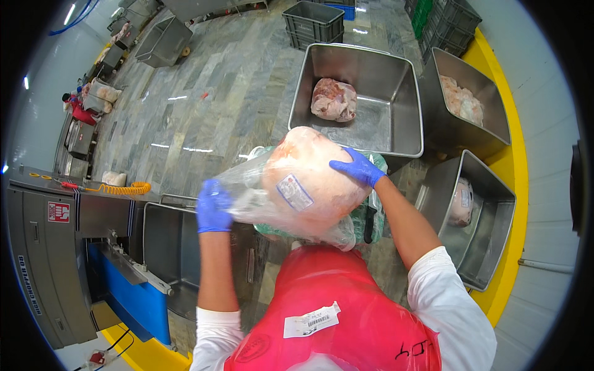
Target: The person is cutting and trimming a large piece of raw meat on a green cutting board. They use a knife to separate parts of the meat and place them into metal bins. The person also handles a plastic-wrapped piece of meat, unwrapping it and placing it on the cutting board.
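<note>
A large pale block of meat point(297, 154) with a white label point(294, 192) lies before me, partly in a clear plastic bag point(241, 185). My left hand point(213, 205), in a blue glove, is closed on the bag's gathered plastic and stretches it leftward. On the meat's right side lies my gloved right hand point(359, 168), its fingers stretched along the surface. Under the meat shows green plastic point(357, 219). Beside the block, on the right, is a black-handled knife point(370, 224); its blade is partly hidden.
Ahead stands a steel bin point(396, 133) holding a chunk of meat point(334, 100). Two more steel bins with meat, a far one point(495, 133) and a near one point(495, 247), line the right wall. At left are a steel machine point(46, 260) with a blue chute and another bin point(170, 247).
</note>
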The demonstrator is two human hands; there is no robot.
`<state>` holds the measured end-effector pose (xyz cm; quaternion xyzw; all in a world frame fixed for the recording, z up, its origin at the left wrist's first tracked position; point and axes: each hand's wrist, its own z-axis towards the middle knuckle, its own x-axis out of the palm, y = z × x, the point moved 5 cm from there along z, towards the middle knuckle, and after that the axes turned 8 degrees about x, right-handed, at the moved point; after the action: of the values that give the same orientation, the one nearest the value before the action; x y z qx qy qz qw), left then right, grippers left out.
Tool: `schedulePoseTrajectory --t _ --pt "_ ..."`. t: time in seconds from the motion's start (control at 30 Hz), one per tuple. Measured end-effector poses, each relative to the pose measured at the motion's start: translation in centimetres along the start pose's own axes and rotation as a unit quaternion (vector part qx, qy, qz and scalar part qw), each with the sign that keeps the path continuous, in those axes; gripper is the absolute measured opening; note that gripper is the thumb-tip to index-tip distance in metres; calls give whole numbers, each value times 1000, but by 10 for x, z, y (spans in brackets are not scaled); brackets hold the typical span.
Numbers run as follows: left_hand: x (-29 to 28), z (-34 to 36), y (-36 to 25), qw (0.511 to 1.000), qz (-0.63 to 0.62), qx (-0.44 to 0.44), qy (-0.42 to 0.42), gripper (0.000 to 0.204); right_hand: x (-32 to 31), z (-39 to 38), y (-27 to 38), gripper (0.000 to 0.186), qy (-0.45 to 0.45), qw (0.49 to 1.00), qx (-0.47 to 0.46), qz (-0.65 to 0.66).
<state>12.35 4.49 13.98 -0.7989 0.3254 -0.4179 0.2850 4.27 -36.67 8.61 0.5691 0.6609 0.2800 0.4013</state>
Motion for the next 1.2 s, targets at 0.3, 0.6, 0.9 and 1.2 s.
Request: schedulePoseTrajectory --t 0.3,0.6,0.9,1.2 --pt "-221 -22 -172 976 136 159 -68 32 -17 59 -102 94 -102 992 -39 60" --pt "-78 -70 -123 937 285 191 68 16 42 30 -41 81 -235 926 -157 -249" --pt "31 -140 -107 874 394 181 219 24 109 -27 -20 40 -261 816 -356 -373" --pt "108 -182 -6 752 418 160 484 57 201 8 -39 36 170 952 -109 231"
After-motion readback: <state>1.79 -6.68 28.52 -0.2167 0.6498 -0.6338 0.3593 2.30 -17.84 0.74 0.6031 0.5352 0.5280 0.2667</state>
